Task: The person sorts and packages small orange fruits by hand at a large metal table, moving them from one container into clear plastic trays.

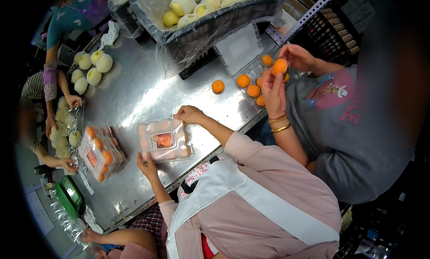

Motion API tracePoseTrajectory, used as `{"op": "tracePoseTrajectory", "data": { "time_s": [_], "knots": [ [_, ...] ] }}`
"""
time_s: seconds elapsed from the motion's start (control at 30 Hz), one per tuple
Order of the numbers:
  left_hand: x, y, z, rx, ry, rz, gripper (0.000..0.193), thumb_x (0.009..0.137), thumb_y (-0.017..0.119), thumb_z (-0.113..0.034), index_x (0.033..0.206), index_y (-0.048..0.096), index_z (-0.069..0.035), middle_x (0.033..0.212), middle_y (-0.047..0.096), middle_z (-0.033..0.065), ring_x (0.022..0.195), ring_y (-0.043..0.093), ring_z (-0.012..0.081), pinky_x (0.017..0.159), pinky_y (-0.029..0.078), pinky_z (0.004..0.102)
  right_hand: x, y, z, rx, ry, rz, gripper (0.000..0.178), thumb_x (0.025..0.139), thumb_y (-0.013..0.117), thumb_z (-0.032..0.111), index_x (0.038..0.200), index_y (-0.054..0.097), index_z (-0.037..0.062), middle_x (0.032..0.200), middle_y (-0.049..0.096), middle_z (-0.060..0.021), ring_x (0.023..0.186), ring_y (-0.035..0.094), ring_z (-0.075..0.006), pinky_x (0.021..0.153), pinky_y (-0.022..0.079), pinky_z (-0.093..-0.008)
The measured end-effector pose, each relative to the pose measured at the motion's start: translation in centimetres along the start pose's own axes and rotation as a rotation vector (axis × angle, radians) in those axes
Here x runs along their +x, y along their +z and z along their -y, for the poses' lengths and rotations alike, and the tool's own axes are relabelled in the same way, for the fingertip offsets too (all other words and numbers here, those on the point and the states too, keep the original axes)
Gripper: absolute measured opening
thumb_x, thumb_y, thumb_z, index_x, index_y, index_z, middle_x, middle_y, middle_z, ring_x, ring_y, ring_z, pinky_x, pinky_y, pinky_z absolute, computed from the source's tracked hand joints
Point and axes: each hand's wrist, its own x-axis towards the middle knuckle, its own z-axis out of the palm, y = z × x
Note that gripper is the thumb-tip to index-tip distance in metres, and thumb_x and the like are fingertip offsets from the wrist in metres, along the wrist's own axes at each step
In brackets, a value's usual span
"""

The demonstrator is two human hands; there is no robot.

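A steel tabletop (143,93) carries a black crate lined with plastic film (210,26), holding pale fruit in foam netting. At the near edge lies a clear clamshell pack of orange fruit (165,140). The left hand (148,166) grips its near corner, fingers curled against the lid; the right hand (189,114) closes over the far corner, fingertips pressed on the plastic. A co-worker's hand (274,89) pinches a loose orange fruit (280,66) over an open tray (255,80).
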Motion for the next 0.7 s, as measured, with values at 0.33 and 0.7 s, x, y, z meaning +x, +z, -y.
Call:
{"op": "tracePoseTrajectory", "data": {
  "time_s": [0.33,0.7],
  "knots": [
    [0.04,-0.13,-0.14,0.02,0.012,0.008,0.054,0.078,0.06,-0.031,0.118,0.043,0.002,0.115,0.041,0.0183,0.105,0.042,0.0272,0.09,0.033,0.0333,0.12,0.07,-0.21,-0.025,0.013,-0.023,0.044,0.07,0.059,0.044,0.09,0.06,0.0048,0.086,0.061,-0.011,0.082,0.058,-0.0223,0.073,0.044,-0.0307],
    [0.01,-0.12,0.24,0.005,-0.008,0.005,0.054,0.078,0.059,-0.031,0.117,0.043,0.003,0.115,0.041,0.0183,0.103,0.043,0.0262,0.088,0.034,0.0325,-0.02,0.14,0.0,-0.015,0.007,-0.022,0.04,0.072,0.061,0.04,0.088,0.059,0.0032,0.087,0.06,-0.0105,0.08,0.057,-0.0195,0.071,0.044,-0.0284]
  ]
}}
